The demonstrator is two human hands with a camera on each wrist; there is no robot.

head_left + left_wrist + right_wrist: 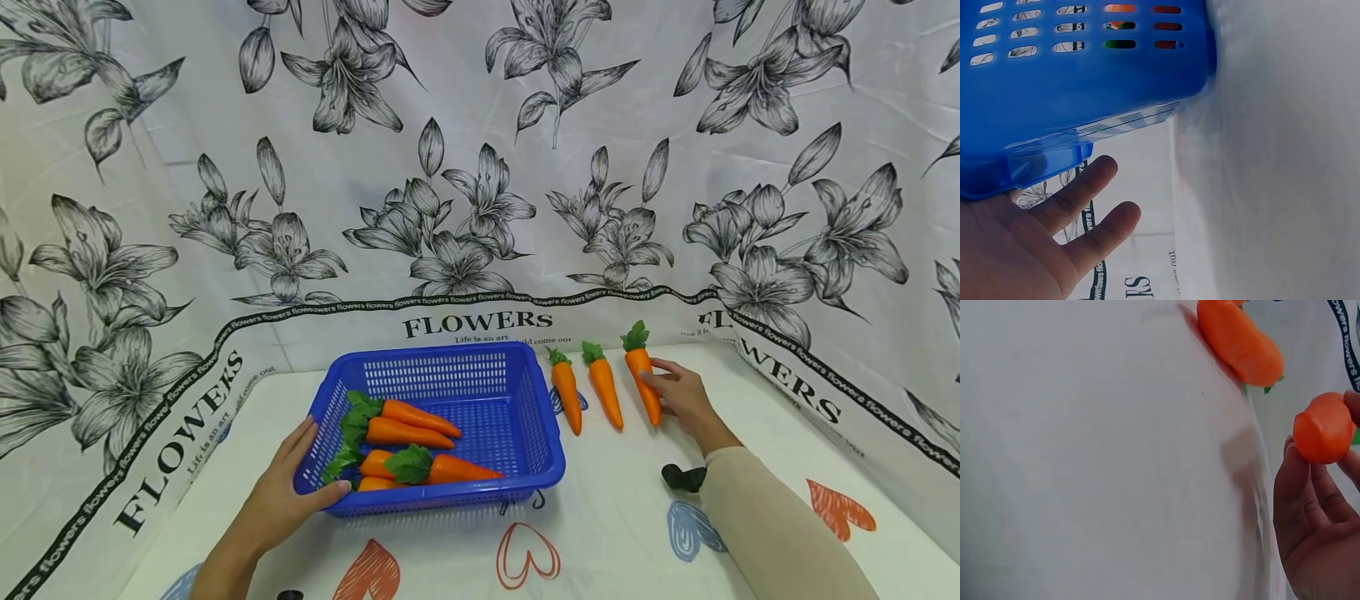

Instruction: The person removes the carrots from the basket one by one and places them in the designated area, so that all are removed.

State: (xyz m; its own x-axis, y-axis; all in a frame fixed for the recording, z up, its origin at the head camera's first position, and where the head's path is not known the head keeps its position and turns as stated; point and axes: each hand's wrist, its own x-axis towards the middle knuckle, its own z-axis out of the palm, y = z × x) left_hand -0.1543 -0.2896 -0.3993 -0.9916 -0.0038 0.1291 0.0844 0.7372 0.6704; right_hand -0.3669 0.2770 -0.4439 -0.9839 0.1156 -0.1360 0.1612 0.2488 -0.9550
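Note:
At the right back of the table my right hand [681, 395] pinches an orange carrot [642, 381] with green leaves between thumb and fingers. The right wrist view shows the held carrot [1322, 431] end-on at the fingertips. Two more carrots, one nearer the basket [567, 392] and a middle carrot [604, 388], lie side by side to its left. My left hand [288, 487] rests at the left front corner of a blue plastic basket [551, 450], thumb over the rim. In the left wrist view two fingers [1100, 240] stretch out straight beside the basket wall. Several carrots [408, 433] lie in the basket's left half.
A white tablecloth [600, 533] with printed hearts covers the table. Flower-printed cloth [450, 250] hangs behind and along both sides. Beside my right sleeve [772, 517] shows a small black object [684, 477].

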